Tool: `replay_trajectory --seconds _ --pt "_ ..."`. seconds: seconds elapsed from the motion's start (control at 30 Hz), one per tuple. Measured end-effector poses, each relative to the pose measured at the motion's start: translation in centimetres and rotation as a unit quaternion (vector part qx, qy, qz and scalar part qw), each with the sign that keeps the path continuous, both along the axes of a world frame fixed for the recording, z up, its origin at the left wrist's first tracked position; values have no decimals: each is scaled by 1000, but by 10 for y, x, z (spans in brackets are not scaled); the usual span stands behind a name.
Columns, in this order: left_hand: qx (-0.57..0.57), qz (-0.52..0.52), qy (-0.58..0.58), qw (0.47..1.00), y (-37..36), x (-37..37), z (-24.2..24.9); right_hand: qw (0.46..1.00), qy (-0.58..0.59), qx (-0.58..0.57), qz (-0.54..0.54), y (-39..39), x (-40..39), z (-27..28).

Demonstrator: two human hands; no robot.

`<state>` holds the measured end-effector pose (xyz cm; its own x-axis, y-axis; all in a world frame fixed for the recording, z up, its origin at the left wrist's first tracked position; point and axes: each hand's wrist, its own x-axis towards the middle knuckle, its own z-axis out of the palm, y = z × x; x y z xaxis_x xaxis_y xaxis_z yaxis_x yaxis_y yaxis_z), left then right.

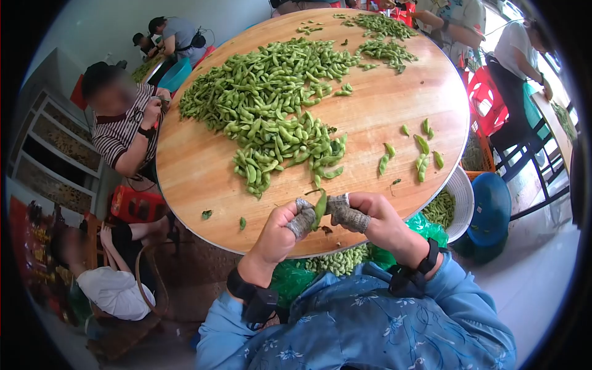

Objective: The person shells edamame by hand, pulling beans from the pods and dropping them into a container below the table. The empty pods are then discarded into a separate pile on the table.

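Pod in hand: this green pod (319,211) is in front of you, at the near edge of the round surface (370,111).
Left hand: your left hand (271,239) is nearly closed, its covered fingertips pinching the pod.
Right hand: your right hand (387,227) is curled, fingertips beside the pod; you cannot tell how firmly they touch.
Done: pale loose beans (340,261) lie below the edge, seemingly shelled.
Left: a large heap of whole pods (265,92) remains, with a few scattered pods (422,145) to its right.
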<state>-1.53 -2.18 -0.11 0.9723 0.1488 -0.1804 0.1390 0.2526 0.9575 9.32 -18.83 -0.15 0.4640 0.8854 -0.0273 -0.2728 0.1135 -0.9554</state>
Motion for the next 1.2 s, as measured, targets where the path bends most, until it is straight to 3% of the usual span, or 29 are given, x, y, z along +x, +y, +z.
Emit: replay_trajectory --seconds 0.27,0.57,0.67,0.7,0.73,0.77,0.8,0.87,1.0,1.07,1.2 --pt "44 -42 -3 998 -11 -9 0 997 68 -13 44 -7 -3 -2" --pt "-23 -61 -1 998 -11 -8 -1 995 103 -1 14 -2 -10 -8" --pt "73 -19 -6 997 -19 -3 -1 995 96 -33 -8 -2 -8 -7" --pt "305 1 -48 951 -24 -3 2 996 89 -20 -12 -1 -7 -9" --pt "519 21 -87 850 -27 -3 3 996 82 -6 -14 -1 -7 -11" --pt "599 37 -98 794 -30 -3 2 996 83 -6 -14 0 -7 -11" --pt "599 37 -98 794 -29 -3 -1 998 62 -10 -12 0 -7 -10" --pt "676 61 -176 713 -27 -1 -11 999 41 -14 -12 0 -7 -12" --pt "599 81 -175 777 -30 -2 -21 996 86 12 -13 2 -12 -21" --pt "408 110 -139 896 -35 -2 -17 996 79 23 -21 4 -13 -24" --pt "305 127 -115 937 -29 -3 -23 996 -41 76 -21 6 -13 -27"
